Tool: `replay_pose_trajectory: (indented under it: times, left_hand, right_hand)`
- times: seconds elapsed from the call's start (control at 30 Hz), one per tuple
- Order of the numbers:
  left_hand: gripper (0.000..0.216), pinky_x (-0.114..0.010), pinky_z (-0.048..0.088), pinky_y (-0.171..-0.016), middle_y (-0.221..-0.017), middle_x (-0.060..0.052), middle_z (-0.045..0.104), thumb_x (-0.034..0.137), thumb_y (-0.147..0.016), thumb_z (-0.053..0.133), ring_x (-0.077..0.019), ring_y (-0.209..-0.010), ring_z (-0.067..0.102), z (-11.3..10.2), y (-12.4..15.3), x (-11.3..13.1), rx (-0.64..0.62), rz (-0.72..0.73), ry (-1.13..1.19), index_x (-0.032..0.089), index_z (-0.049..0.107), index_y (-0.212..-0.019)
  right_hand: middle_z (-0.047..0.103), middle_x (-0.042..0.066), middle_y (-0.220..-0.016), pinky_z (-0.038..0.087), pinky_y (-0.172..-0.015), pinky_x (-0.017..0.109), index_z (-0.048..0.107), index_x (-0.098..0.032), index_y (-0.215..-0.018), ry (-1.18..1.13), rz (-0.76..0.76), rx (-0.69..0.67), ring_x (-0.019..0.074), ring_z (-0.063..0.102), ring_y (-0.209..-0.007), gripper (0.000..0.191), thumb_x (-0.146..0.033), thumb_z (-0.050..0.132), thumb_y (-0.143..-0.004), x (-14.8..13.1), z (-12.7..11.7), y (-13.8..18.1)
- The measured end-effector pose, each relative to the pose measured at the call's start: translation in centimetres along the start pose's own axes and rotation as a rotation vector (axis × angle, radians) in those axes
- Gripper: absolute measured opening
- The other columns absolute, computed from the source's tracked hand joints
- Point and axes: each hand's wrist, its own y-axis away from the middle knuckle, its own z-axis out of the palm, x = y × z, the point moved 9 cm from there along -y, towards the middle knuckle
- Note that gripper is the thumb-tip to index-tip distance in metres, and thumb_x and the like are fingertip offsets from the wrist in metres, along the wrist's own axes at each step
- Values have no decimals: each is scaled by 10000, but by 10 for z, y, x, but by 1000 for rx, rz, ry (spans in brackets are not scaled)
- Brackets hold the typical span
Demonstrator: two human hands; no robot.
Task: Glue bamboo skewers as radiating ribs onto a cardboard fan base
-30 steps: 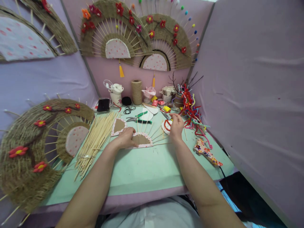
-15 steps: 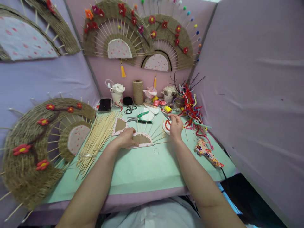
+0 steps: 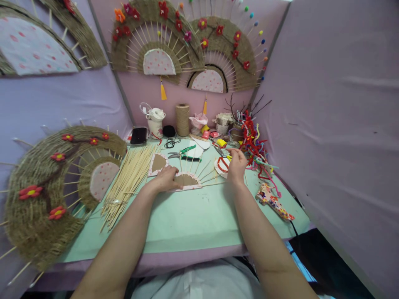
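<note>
The small fan point(image 3: 187, 181) lies flat near the middle of the green table point(image 3: 193, 224): a half-round of brown card with a pink edge, thin sticks fanning out of it toward the back. It looks very light and flimsy; the card would bend easily and the sticks, probably only glued, could snap or pull loose. The safest hold is judged to be flat on the card base, not on the sticks.

The left hand point(image 3: 165, 179) rests on the fan's left edge, fingers together and pressed flat on the card. The right hand point(image 3: 237, 166) is to the right of the sticks, fingertips pinched together over a white disc with a red loop point(image 3: 220, 165); what they pinch is too small to tell.

A second card half-round point(image 3: 157, 162) lies just behind the left hand. A loose bundle of sticks point(image 3: 127, 182) lies to the left, green pliers point(image 3: 183, 154) behind the fan, pipe cleaners point(image 3: 254, 143) to the right, a twine spool point(image 3: 182, 119) at the back.
</note>
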Motion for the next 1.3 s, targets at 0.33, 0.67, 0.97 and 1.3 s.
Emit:
replay_pose_trajectory:
  times: [0.33, 0.67, 0.97, 1.3]
  left_hand:
    - [616, -406, 460, -851, -1149, -166, 589, 552, -678, 675, -341, -1108, 546, -3, 3, 3, 4, 19, -37, 149, 594, -1137]
    - [614, -411, 462, -851, -1139, -164, 583, 644, -685, 619, -345, -1100, 546, -5, 6, 7, 0, 21, -28, 170, 612, -1074]
    - [868, -487, 412, -977, -1275, -179, 515, 674, -540, 721, -380, -1234, 448, 0, 10, 8, -63, 10, -45, 174, 551, -1229]
    - [817, -549, 337, -1050, -1347, -156, 464, 598, -554, 755, -374, -1281, 400, 5, 11, 9, -93, 7, -86, 208, 528, -1235]
  right_hand:
    - [655, 41, -809, 446, -797, 296, 636, -169, -751, 7, -22, 133, 170, 566, -818, 255, -358, 465, -730, -5, -23, -15]
    - [641, 33, -791, 449, -790, 291, 626, -175, -736, 21, -35, 143, 164, 555, -804, 240, -346, 459, -731, -6, -23, -15]
    - [654, 29, -781, 437, -773, 292, 633, -174, -727, 1, -28, 108, 166, 562, -797, 239, -359, 483, -727, -8, -19, -11]
    - [657, 26, -799, 434, -772, 285, 638, -175, -757, 54, -23, -10, 167, 571, -818, 247, -359, 473, -749, -7, -5, -3]
